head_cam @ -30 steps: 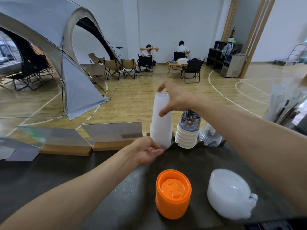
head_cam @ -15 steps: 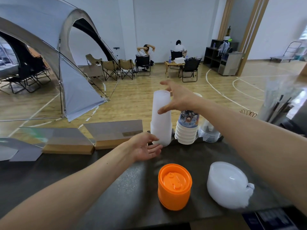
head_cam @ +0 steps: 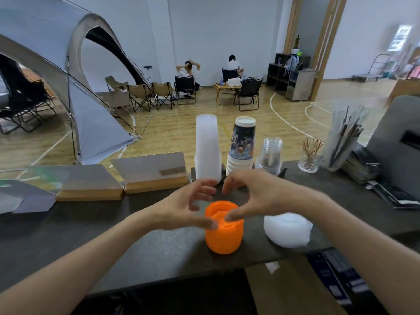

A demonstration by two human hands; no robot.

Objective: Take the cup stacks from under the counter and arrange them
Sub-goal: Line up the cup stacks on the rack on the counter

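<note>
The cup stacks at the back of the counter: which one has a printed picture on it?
The middle stack, between the frosted white stack and the clear stack. Its top cup carries a dark blue printed picture; the other two are plain.

Orange lid stack (head_cam: 223,233); frosted white cup stack (head_cam: 208,147); printed cup (blue-toned) (head_cam: 242,142).

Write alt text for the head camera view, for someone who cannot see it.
Both hands, left and right, reach around an orange plastic lid stack on a dark counter. Behind stand a tall frosted white cup stack, a printed paper cup stack and a clear plastic cup stack.
</note>
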